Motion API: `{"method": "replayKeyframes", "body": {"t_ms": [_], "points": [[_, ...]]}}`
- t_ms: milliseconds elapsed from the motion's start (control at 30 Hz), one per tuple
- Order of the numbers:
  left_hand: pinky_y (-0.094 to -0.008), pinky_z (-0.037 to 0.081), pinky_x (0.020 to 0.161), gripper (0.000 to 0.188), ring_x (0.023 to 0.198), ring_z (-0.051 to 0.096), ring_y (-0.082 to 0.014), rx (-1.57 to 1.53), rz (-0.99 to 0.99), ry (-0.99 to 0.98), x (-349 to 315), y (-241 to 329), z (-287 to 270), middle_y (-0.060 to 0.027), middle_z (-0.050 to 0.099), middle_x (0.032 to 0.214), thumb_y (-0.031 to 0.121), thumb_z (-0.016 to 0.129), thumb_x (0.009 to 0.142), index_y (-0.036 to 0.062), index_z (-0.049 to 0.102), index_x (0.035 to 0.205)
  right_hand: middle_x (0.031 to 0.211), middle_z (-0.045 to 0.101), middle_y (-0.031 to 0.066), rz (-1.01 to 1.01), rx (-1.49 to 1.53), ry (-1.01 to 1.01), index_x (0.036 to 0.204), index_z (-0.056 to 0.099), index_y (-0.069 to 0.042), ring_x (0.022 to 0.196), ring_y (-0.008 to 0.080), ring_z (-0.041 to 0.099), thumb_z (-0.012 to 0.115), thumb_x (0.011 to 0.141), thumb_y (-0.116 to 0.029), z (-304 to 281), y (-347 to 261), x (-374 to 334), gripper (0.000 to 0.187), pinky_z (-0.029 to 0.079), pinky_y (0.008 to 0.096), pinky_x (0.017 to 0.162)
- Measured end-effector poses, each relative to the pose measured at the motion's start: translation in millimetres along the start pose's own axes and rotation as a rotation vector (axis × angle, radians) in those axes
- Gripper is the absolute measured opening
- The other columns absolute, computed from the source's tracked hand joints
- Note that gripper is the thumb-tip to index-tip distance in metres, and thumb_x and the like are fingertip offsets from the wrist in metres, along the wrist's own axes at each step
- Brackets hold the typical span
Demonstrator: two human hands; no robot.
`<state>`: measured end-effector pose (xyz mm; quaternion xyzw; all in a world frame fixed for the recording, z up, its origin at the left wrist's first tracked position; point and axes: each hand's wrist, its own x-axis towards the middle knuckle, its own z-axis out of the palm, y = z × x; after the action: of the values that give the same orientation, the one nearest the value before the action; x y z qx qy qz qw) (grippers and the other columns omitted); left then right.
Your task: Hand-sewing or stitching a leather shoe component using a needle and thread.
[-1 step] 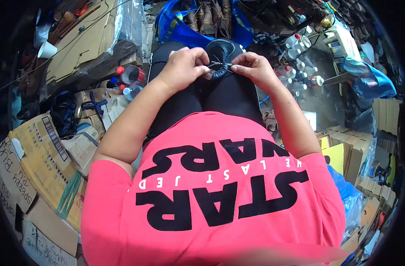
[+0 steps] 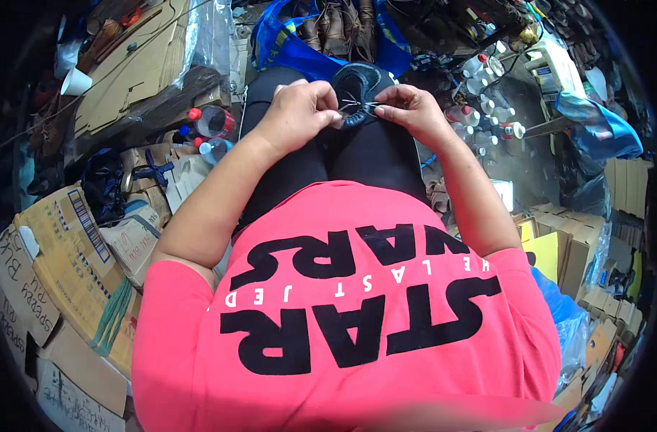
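A dark shoe piece (image 2: 372,78) with an open, padded-looking collar rests on my black-clad thighs, between my two hands. Thin pale strands of thread (image 2: 351,101) cross over its opening and meet near the collar edge. My left hand (image 2: 300,111) is closed in a pinch at the left side of the collar, on the strands' left end. On the other side, my right hand (image 2: 409,111) pinches the right ends of the strands between thumb and forefinger. The exact stitching point is too small to make out.
Beyond my knees stands a blue bag (image 2: 271,43) with brown shoe forms (image 2: 339,32) in it. Several plastic bottles (image 2: 487,108) stand at the right. Flat cardboard (image 2: 130,72) and a white cup (image 2: 76,82) are at the far left; cardboard boxes (image 2: 62,230) lie nearer.
The pale strands are spread a little wider between my hands. My left hand has shifted very slightly; the shoe piece stays in place.
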<state>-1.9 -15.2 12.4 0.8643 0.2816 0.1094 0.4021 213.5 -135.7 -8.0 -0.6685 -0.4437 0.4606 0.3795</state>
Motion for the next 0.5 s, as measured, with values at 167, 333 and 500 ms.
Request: {"method": "replayKeyframes", "body": {"t_ms": [167, 333, 500], "points": [[-0.0363, 0.044, 0.078, 0.011, 0.087, 0.055, -0.0232, 0.320, 0.205, 0.115, -6.0, -3.6, -0.4, -0.0057, 0.062, 0.078, 0.021, 0.070, 0.074, 0.0120, 0.070, 0.080, 0.074, 0.057, -0.0053, -0.065, 0.105, 0.036, 0.093, 0.066, -0.003, 0.067, 0.0026, 0.049, 0.074, 0.077, -0.007, 4.1, 5.6, 2.1, 0.018, 0.042, 0.0189, 0.061], [-0.0365, 0.046, 0.076, 0.014, 0.083, 0.058, -0.0253, 0.228, 0.168, 0.152, 18.6, -4.3, -4.0, -0.0073, 0.062, 0.081, 0.023, 0.068, 0.075, 0.0109, 0.071, 0.082, 0.073, 0.056, -0.0058, -0.071, 0.098, 0.034, 0.091, 0.067, -0.004, 0.067, 0.0021, 0.048, 0.074, 0.077, -0.007, 3.9, 10.4, 7.0, 0.015, 0.041, 0.0185, 0.061], [-0.0352, 0.047, 0.075, 0.013, 0.083, 0.060, -0.0271, 0.135, 0.089, -0.136, 41.6, 4.6, 1.5, -0.0103, 0.063, 0.082, 0.020, 0.068, 0.077, 0.0077, 0.070, 0.083, 0.073, 0.057, -0.0048, -0.078, 0.042, 0.044, 0.086, 0.068, -0.004, 0.067, 0.0030, 0.049, 0.074, 0.078, -0.009, 2.0, 5.9, 5.6, 0.012, 0.042, 0.0189, 0.061]]}}
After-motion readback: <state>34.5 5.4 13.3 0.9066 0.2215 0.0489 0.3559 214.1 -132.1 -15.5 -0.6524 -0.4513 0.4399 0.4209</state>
